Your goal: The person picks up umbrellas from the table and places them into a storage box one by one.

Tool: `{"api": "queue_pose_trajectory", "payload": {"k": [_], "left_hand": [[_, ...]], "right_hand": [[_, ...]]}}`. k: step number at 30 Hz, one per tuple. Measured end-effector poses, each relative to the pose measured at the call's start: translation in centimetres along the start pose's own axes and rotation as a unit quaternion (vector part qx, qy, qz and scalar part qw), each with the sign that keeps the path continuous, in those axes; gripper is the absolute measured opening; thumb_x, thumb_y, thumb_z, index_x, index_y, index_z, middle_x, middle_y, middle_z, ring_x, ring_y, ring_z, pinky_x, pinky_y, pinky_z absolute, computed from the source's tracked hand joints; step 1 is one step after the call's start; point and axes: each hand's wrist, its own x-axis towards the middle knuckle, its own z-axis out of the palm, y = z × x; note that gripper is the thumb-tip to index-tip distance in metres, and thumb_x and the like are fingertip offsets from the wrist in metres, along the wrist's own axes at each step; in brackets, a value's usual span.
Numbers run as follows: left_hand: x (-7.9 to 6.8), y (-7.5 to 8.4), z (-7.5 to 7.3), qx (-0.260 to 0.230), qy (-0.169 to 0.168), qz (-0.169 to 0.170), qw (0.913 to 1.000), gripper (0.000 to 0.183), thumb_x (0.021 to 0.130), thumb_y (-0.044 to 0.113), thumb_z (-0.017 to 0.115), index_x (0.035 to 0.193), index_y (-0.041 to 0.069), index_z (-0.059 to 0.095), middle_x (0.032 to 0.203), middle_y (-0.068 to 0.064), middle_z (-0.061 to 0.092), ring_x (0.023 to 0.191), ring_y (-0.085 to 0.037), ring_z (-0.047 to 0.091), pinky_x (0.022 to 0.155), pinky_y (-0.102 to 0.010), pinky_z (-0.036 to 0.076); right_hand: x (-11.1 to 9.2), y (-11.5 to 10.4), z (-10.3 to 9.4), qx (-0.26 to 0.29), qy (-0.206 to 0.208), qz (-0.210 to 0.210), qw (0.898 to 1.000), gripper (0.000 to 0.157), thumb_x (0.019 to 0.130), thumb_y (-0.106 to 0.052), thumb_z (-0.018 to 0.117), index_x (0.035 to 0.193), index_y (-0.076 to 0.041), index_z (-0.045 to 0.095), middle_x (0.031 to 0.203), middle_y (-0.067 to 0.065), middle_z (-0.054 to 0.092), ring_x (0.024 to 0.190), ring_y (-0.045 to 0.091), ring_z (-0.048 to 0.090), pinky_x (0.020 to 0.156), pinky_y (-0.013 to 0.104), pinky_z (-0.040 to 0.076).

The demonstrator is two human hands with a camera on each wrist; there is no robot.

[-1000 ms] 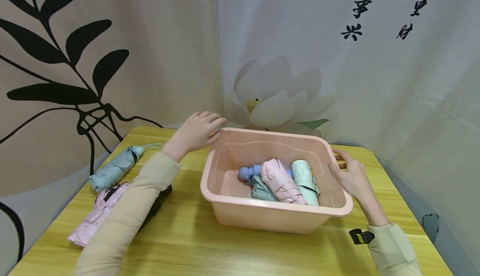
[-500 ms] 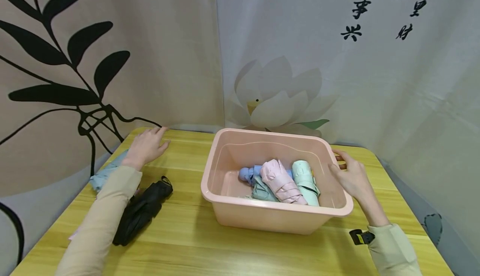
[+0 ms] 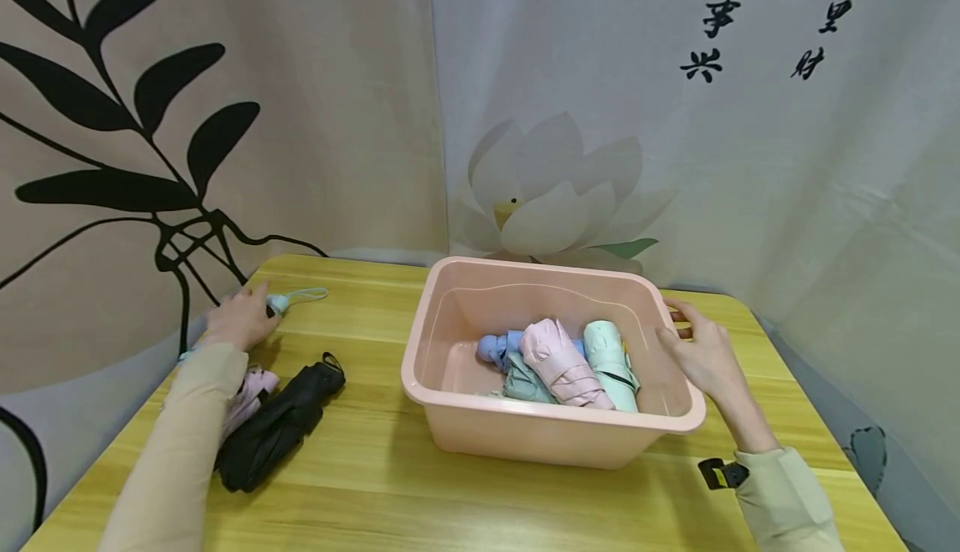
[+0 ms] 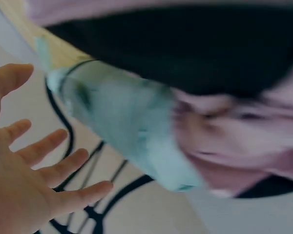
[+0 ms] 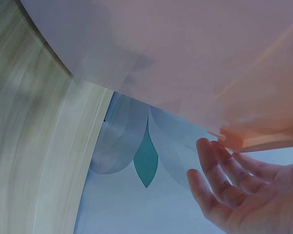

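Observation:
My left hand (image 3: 238,318) reaches over a folded light blue umbrella (image 3: 277,303) at the table's far left and hides most of it. In the left wrist view its fingers are spread apart, with that umbrella beyond the fingertips and a folded pink umbrella (image 4: 224,141) close to the camera. A folded black umbrella (image 3: 277,427) lies beside the pink one, near my left forearm. On the right, my right hand (image 3: 701,348) holds the rim of a pink plastic basin (image 3: 517,439); in the right wrist view its bent fingers (image 5: 224,183) sit under the rim.
Inside the basin lie several folded umbrellas: a pink one (image 3: 562,360), a mint one (image 3: 609,364), a blue one (image 3: 495,348) and a teal one (image 3: 527,381). The wooden table (image 3: 375,485) ends at a printed curtain (image 3: 360,118) behind.
My left hand has left the basin's left rim and moved left to the light blue umbrella. The basin and my right hand stay where they were.

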Motion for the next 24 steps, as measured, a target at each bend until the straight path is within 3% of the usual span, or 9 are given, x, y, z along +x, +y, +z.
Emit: {"api": "queue_pose_trajectory", "payload": {"k": [5,13,24], "left_hand": [[-0.3,-1.5,0.6,-0.019,-0.031,-0.044,0.9984,0.071,0.085,0.035,0.052,0.136,-0.005,0.022,0.127,-0.044,0.030,0.110,-0.070,0.027,0.078,-0.082,0.023],[-0.6,-2.3,0.7,-0.048,-0.088,-0.099,0.9900,0.085,0.081,0.039,0.055,0.141,-0.001,0.010,0.125,-0.047,0.029,0.107,-0.067,0.034,0.072,-0.074,0.036],[-0.7,-2.4,0.6,-0.044,-0.084,-0.093,0.9912,0.079,0.080,0.031,0.057,0.138,-0.003,0.015,0.121,-0.045,0.034,0.103,-0.063,0.041,0.067,-0.069,0.041]], "right_hand": [[0.0,0.1,0.0,0.001,0.003,-0.001,1.000,0.050,0.092,-0.026,0.045,0.136,-0.001,0.039,0.123,0.026,0.051,0.100,0.039,0.057,0.076,0.046,0.051],[0.0,0.0,0.0,0.001,0.002,0.001,1.000,0.050,0.093,-0.025,0.045,0.136,0.000,0.039,0.123,0.027,0.051,0.099,0.040,0.057,0.077,0.047,0.051],[0.0,0.1,0.0,-0.002,0.010,-0.005,1.000,0.049,0.092,-0.024,0.047,0.134,-0.001,0.041,0.121,0.026,0.053,0.099,0.039,0.059,0.075,0.043,0.051]]}}
